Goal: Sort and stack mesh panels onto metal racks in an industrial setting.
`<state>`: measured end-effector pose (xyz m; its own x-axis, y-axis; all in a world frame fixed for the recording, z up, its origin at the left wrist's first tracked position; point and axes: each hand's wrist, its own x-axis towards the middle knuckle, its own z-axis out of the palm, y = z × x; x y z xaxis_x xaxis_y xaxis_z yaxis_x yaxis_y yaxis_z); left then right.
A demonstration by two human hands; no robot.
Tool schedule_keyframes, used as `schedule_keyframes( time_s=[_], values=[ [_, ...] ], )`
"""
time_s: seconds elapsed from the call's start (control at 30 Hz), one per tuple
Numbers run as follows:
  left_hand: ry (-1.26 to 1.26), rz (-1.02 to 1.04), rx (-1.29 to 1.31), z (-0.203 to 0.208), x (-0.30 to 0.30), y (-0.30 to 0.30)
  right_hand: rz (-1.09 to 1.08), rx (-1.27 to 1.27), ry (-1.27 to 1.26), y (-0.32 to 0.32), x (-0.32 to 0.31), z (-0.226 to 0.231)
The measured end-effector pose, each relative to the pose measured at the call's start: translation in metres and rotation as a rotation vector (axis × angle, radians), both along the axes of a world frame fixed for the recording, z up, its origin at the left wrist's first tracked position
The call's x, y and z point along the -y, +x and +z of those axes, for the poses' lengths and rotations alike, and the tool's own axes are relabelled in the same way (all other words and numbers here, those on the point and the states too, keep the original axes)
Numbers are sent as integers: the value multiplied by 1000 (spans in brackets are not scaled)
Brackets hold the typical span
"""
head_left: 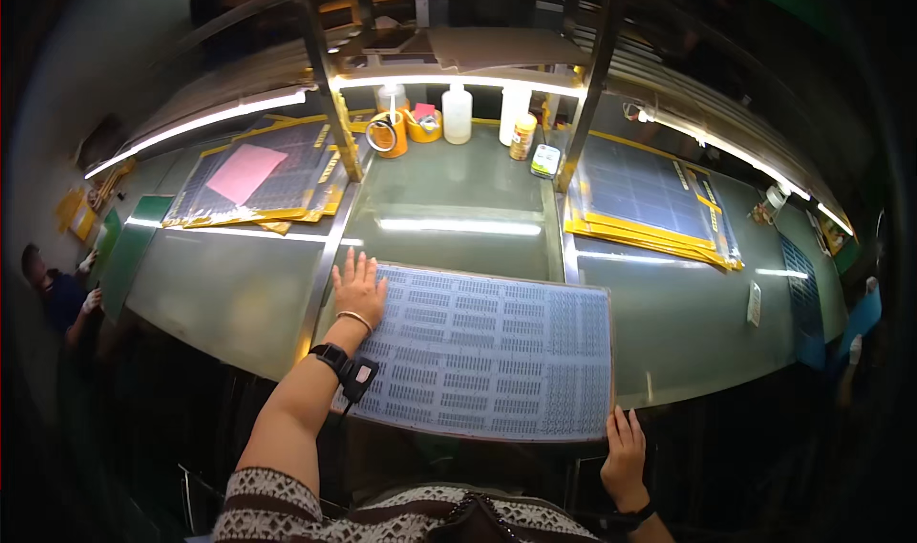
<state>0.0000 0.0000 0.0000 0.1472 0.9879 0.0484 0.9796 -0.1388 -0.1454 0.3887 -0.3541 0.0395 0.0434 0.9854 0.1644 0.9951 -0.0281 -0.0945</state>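
A large blue-grey printed circuit panel (pixel 487 338), covered with rows of fine repeated patterns, lies flat on the glass-like worktop in front of me, overhanging its near edge. My left hand (pixel 359 290) is spread open at the panel's far left corner, palm down, fingers reaching past the edge onto the worktop. At the near right corner, my right hand (pixel 626 455) touches the panel's side edge with its fingers stretched out; its thumb cannot be made out. A black strap with a small box (pixel 359 379) is on my left wrist.
Stacks of dark, yellow-edged sheets stand left (pixel 296 175) and right (pixel 650 199), a pink sheet (pixel 245 172) on the left one. White bottles (pixel 458 115), tape rolls (pixel 384 134) and a yellow canister (pixel 522 137) line the back. Metal posts (pixel 585 85) carry lamps. A person (pixel 59 290) works far left.
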Motion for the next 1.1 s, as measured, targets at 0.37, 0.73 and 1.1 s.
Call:
schedule_keyframes(
  time_s=[0.37,0.73,1.1],
  values=[
    [50,4,244,0,138,-54,-460,-1945,-190,24,12,-55],
    [-213,694,2195,-16,225,-76,27,-1485,-552,26,-31,50],
    [-251,-602,1947,195,159,-62,434,-1924,47,-25,-226,236]
  ],
)
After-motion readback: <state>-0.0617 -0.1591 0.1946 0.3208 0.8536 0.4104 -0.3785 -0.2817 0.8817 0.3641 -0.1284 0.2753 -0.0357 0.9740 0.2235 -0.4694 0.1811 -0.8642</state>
